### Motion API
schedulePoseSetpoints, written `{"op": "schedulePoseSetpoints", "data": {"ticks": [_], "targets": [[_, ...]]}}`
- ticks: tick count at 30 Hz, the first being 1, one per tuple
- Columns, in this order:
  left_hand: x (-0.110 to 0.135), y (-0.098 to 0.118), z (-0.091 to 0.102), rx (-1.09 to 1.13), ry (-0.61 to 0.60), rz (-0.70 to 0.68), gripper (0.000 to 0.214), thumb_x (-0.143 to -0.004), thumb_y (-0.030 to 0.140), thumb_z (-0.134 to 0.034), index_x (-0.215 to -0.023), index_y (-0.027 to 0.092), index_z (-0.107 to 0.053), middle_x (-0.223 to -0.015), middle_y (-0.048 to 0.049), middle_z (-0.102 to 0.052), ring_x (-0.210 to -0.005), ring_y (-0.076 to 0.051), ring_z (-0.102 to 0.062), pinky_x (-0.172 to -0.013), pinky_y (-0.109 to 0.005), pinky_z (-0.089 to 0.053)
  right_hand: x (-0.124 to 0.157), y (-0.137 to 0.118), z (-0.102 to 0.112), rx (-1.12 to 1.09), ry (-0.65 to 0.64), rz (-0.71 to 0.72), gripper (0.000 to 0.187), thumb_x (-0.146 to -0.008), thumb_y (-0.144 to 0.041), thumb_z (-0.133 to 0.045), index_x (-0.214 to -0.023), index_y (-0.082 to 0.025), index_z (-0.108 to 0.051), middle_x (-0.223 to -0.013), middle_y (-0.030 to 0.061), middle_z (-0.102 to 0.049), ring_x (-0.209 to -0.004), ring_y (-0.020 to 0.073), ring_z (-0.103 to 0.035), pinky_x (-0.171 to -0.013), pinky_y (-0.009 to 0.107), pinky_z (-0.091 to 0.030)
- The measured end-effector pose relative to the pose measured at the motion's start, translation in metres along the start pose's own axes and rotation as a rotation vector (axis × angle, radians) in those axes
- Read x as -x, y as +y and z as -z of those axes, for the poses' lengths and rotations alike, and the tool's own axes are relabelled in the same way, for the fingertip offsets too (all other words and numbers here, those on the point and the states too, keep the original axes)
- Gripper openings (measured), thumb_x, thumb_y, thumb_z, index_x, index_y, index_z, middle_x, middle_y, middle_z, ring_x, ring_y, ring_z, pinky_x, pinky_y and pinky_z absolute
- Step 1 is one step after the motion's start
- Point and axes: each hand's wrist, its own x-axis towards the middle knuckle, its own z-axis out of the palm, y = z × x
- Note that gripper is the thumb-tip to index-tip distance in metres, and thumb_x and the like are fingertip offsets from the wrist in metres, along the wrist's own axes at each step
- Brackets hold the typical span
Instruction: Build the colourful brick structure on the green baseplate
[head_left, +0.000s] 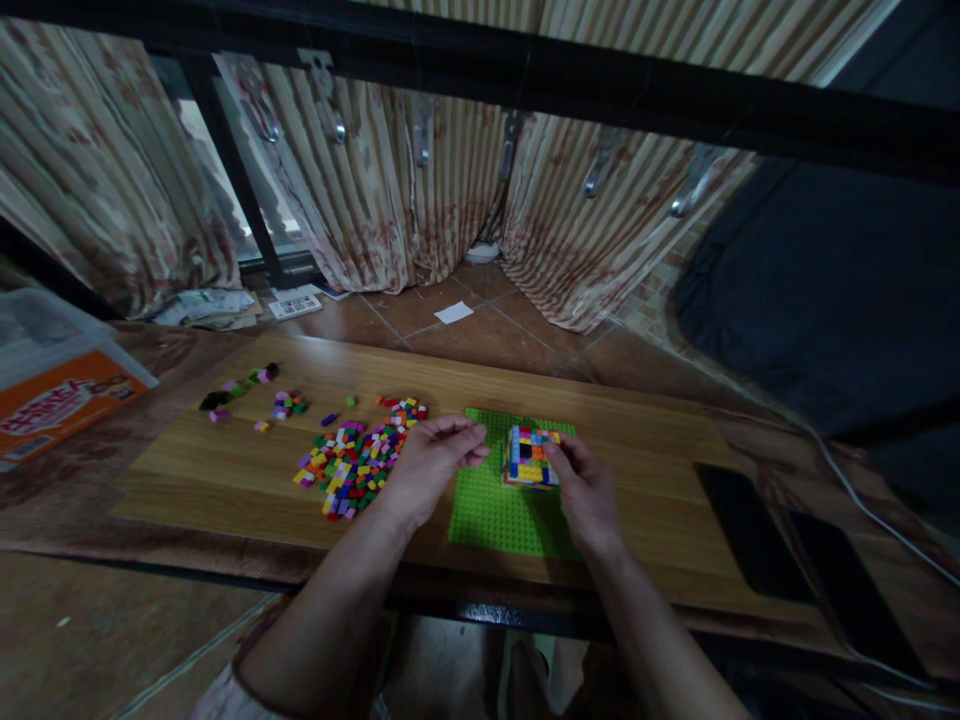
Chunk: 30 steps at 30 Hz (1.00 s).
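A small hollow block build (529,458) of colourful toy bricks stands on a green studded baseplate (487,510), with a dark opening in its top. My right hand (589,490) is closed at the build's right side, its thumb and fingertips resting against the upper edge. Over the baseplate's left edge hangs my left hand (435,460), apart from the build. Its thumb and fingers are pinched together; anything between them is too small to make out. Left of it lies a spread pile of loose toy bricks (356,465) in many colours.
A wooden board (645,430) carries the bricks and baseplate. More bricks (289,404) lie at its far left. Two dark flat slabs (750,530) are at the right. A clear plastic box (52,340) with an orange label stands far left. Striped curtains (390,190) hang behind.
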Motion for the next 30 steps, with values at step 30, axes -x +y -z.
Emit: {"op": "schedulePoseSetpoints", "data": {"ticks": [30], "targets": [[-0.017, 0.013, 0.062, -0.727, 0.115, -0.249, 0.013, -0.073, 0.022, -0.060, -0.078, 0.016, -0.070, -0.065, -0.0012, -0.065, -0.059, -0.013, -0.058, -0.056, -0.022, -0.044, 0.014, -0.044, -0.004, -0.013, 0.312, 0.314, 0.029, -0.080, -0.044, -0.064, -0.094, -0.019, -0.069, -0.092, 0.0055, -0.070, -0.081, 0.0170, -0.064, -0.072, 0.030, -0.049]]}}
